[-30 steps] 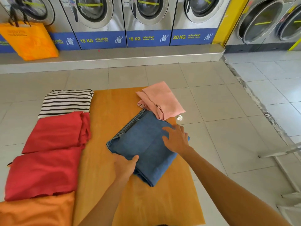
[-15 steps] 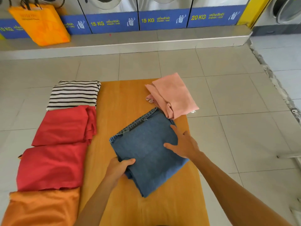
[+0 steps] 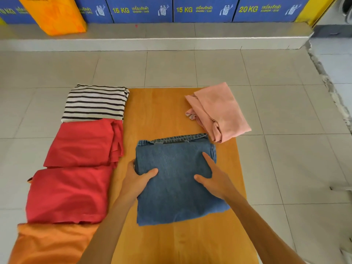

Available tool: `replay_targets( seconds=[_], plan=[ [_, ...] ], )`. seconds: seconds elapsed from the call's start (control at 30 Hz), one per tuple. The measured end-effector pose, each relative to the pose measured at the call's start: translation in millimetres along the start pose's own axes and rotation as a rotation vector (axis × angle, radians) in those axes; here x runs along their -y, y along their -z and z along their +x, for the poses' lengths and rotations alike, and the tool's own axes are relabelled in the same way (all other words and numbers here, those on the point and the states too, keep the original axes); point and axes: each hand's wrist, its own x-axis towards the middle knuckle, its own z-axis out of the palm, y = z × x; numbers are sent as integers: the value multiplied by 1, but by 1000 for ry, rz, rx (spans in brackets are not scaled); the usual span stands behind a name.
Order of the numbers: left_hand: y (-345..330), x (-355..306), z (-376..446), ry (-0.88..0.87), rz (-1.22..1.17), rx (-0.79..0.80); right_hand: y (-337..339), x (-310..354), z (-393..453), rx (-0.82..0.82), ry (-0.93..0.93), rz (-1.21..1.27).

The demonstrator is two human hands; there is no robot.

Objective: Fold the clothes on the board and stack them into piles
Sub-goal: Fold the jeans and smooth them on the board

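I see folded jeans [image 3: 177, 180] on the board [image 3: 158, 115], left hand [image 3: 136, 181] gripping their left edge, thumb on top, right hand [image 3: 215, 180] pressing flat, fingers spread, pink garment [image 3: 221, 111] beyond.

Bright even daylight, soft faint shadows, sharp centre, wide-angle bending and slight smear at edges

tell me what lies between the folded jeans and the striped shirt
In the head view, only bare wooden board separates the folded jeans from the striped shirt; nothing lies on that stretch.
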Motion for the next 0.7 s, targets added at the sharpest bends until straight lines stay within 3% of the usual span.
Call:
replay_targets(
  seconds=[0.2, 0.43, 0.7],
  plan=[
    [48, -42, 21, -146, -10, 69, -11, 59, 3, -57, 145, 67],
    [96, -115, 47, -367, -52, -59, 10, 151, 39, -178, 371, 74],
    [73, -162, 155, -477, 147, -101, 18, 180, 149, -340, 332, -91]
  ],
)
